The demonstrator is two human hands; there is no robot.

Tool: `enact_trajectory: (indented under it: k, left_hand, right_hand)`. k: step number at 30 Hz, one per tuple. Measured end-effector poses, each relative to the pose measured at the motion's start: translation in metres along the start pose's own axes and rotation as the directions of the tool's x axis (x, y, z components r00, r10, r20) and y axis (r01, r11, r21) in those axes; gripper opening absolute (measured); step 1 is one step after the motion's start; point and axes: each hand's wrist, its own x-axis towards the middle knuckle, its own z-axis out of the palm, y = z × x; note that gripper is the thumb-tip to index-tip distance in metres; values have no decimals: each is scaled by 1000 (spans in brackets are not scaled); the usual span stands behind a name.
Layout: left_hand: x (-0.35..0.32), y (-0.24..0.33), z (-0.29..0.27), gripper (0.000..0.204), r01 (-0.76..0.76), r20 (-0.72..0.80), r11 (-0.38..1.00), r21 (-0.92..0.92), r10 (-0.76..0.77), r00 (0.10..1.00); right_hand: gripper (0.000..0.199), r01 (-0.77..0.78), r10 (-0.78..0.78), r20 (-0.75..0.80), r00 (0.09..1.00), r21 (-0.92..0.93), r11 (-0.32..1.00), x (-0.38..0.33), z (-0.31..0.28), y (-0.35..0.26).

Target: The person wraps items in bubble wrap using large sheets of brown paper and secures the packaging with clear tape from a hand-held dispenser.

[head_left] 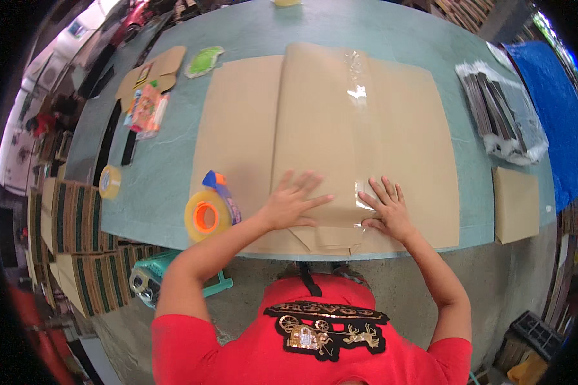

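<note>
- Both hands lay flat, fingers spread, gripping nothing: left hand (290, 204) and right hand (386, 210) pressed one taped cardboard sheet (327, 135).
- One tape dispenser (209, 210) sat just left.

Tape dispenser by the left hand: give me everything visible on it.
The tape dispenser lies on the green table, at the left edge of the brown cardboard sheet. It carries a yellowish roll of tape with an orange core, and a blue and orange handle part points away from the person. The left hand is close to its right, flat on the cardboard, not touching it. Nothing holds it.
</note>
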Motion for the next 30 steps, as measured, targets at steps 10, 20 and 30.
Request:
enact_trajectory:
  k: [10,20,30]
  left_hand:
    - [-36,-1,-2,45,-32,-38,990,139,38,999]
    - [-63,34,2,33,-60,-22,997,-37,60,998]
    - [-70,23,-9,39,-169,17,984,-51,170,985]
  right_hand:
    - [69,108,-105,48,993,-66,992,44,-6,-54]
    - [68,184,-194,-57,979,-152,971,39,15,-52]
    - [68,170,-183,-59,981,-175,970,39,7,-58]
